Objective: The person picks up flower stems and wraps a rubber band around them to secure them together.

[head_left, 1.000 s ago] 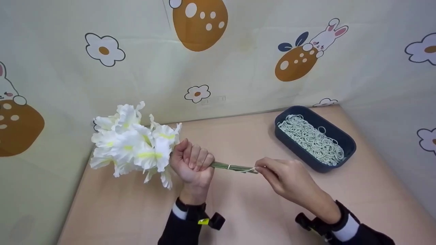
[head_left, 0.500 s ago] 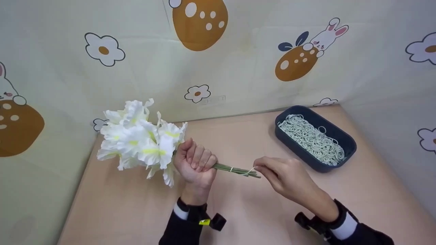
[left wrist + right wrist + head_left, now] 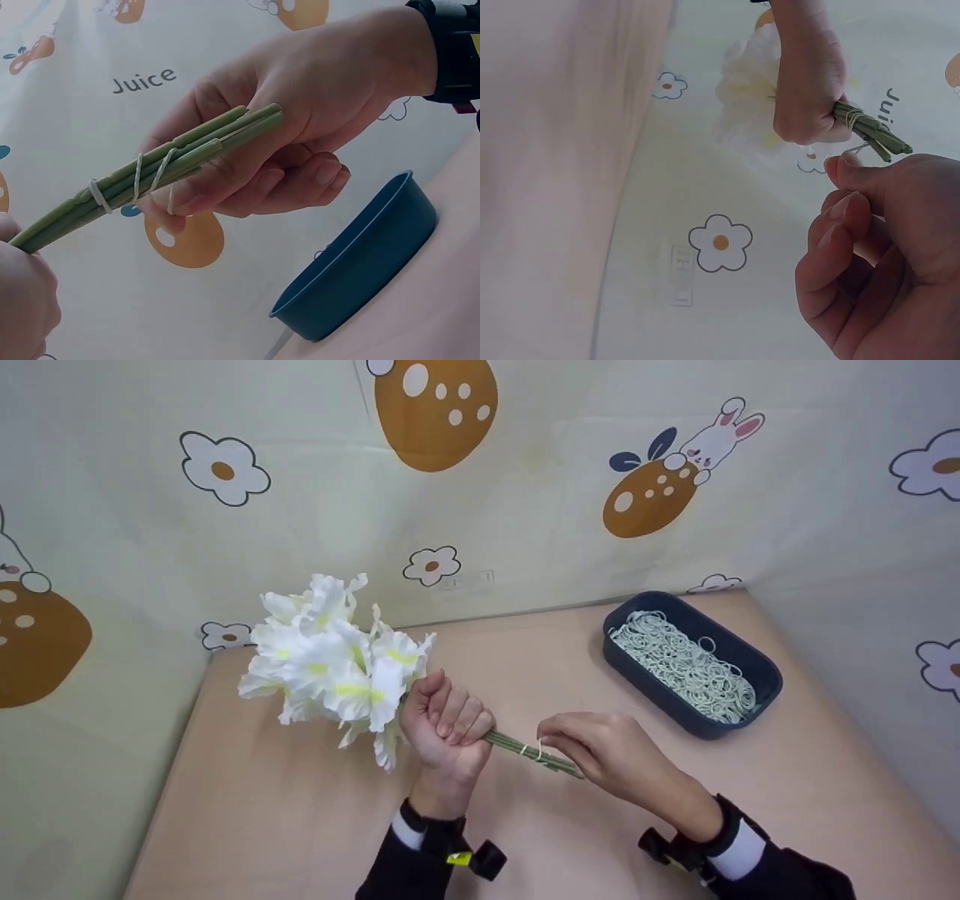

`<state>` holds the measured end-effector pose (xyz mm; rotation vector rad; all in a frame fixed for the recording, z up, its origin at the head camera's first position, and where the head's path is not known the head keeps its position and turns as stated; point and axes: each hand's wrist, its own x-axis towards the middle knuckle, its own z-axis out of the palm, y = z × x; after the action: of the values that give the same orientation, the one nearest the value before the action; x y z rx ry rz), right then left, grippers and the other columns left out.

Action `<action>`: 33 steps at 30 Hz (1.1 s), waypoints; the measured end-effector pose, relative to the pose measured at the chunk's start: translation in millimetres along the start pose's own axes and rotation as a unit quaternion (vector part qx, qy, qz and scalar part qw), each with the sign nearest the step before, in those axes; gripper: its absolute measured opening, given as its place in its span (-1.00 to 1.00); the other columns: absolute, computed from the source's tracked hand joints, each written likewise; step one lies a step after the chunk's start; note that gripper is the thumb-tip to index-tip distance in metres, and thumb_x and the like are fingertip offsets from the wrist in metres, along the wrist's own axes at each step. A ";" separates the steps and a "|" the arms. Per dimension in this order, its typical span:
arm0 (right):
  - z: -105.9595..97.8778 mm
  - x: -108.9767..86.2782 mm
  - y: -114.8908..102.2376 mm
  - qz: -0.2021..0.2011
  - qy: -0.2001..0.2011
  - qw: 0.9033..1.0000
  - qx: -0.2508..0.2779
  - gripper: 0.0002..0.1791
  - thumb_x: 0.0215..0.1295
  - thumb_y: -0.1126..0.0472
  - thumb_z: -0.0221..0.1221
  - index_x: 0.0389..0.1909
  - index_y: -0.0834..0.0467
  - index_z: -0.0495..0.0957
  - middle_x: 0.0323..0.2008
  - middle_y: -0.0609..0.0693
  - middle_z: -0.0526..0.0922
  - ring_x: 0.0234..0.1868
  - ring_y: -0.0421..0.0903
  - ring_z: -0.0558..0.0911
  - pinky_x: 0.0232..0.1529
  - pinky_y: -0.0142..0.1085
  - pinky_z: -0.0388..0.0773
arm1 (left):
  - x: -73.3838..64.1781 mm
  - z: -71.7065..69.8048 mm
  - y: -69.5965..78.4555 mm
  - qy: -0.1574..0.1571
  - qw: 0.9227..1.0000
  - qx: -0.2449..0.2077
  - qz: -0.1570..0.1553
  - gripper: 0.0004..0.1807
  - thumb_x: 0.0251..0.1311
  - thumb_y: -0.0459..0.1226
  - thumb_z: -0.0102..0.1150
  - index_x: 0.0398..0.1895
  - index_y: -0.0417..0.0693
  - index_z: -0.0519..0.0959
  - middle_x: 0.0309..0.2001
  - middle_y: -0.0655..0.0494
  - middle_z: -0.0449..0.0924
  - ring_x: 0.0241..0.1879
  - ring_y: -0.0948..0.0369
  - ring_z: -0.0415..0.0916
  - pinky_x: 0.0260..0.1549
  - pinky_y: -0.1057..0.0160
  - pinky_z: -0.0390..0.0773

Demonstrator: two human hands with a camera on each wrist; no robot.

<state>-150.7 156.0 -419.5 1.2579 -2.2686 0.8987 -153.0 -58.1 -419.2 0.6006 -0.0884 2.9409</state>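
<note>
Bouquet (image 3: 330, 667), white, apparently artificial; left of the dark tub (image 3: 651, 691).
Head: probably light, petals soft, stems (image 3: 507, 742) stiff; best held by the stems, as the left hand (image 3: 448, 720) does, fully clenched. Left wrist: the right hand (image 3: 315, 97) pinches a pale band (image 3: 162, 170) looped around the stems. Right wrist: same pinch, other fingers (image 3: 825, 271) curled.

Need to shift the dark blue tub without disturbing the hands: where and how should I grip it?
I'd pinch the tub by its rim at the right end in the head view, coming from above right. It is open-topped with a thin edge, its inside shows bare there beside the pale bands, and the person's right hand is nearer the opposite side.
</note>
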 end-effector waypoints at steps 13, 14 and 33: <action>-3.3 -1.9 3.1 -0.019 -0.045 0.997 0.063 -0.87 0.33 0.30 0.29 -0.15 0.09 0.70 -0.25 -0.13 0.76 -0.26 -0.26 0.73 -0.23 -0.41 0.65 | -6.4 1.0 -16.9 0.003 0.998 0.022 -0.060 -0.47 0.31 -0.26 -0.06 -0.78 0.09 -0.02 -0.84 0.30 -0.11 -0.85 0.37 -0.16 -0.82 0.48 -0.10; -2.9 -1.6 3.1 -0.023 -0.040 0.997 0.058 -0.87 0.33 0.30 0.29 -0.14 0.10 0.70 -0.26 -0.13 0.76 -0.27 -0.26 0.73 -0.24 -0.42 0.65 | -7.1 1.2 -18.4 0.004 0.998 0.023 -0.061 -0.47 0.31 -0.26 -0.06 -0.78 0.09 -0.02 -0.84 0.30 -0.10 -0.85 0.37 -0.16 -0.82 0.48 -0.10; 0.0 -1.0 -0.3 -0.012 -0.003 0.999 0.038 -0.87 0.33 0.31 0.30 -0.14 0.11 0.71 -0.28 -0.12 0.75 -0.29 -0.26 0.71 -0.28 -0.41 0.64 | -9.5 -0.2 -23.1 -0.003 0.998 0.031 -0.053 -0.46 0.34 -0.26 -0.03 -0.76 0.07 -0.03 -0.82 0.28 -0.10 -0.83 0.35 -0.16 -0.81 0.44 -0.11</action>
<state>-150.0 156.5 -420.0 1.3207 -2.2379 0.9823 -141.0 -36.4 -422.5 0.6023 0.0322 2.8483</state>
